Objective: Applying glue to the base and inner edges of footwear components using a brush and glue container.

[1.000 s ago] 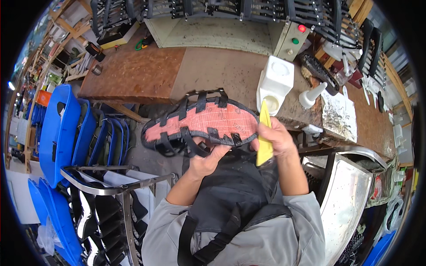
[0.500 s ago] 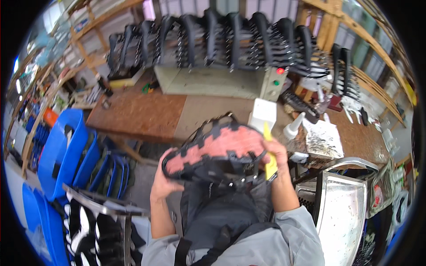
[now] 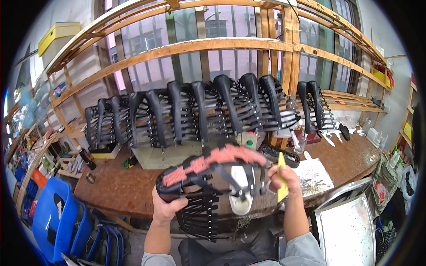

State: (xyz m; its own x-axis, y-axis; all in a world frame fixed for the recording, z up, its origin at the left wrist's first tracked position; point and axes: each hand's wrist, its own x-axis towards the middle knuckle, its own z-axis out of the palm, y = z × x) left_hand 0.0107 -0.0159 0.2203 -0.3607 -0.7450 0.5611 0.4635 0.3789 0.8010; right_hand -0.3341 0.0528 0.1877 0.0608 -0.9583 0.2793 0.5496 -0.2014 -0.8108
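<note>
Above the bench's front edge I hold a tall black strappy sandal [image 3: 214, 169], turned so its pinkish-red underside faces up. Its studded shaft straps hang below the heel end. My left hand [image 3: 165, 205] is closed round the heel end. At the toe end, my right hand [image 3: 289, 181] is closed on a flat yellow tool [image 3: 282, 177] that stands upright in its fingers. Whether the right fingers also touch the sandal, I cannot tell. A white stand [image 3: 241, 206] shows behind the straps, partly hidden.
A row of similar black sandals [image 3: 198, 111] lines the back of the brown bench [image 3: 116, 184], on and beside a grey box with buttons. Stained white paper [image 3: 312, 176] lies right. Blue bins [image 3: 52, 217] stand left, a metal tray [image 3: 346, 230] lower right. Wooden shelving [image 3: 222, 45] rises behind.
The view has tilted up, showing more shelving and windows. The sandal has moved forward from my lap to over the bench edge and turned, its shaft now hanging down. Both hands kept hold.
</note>
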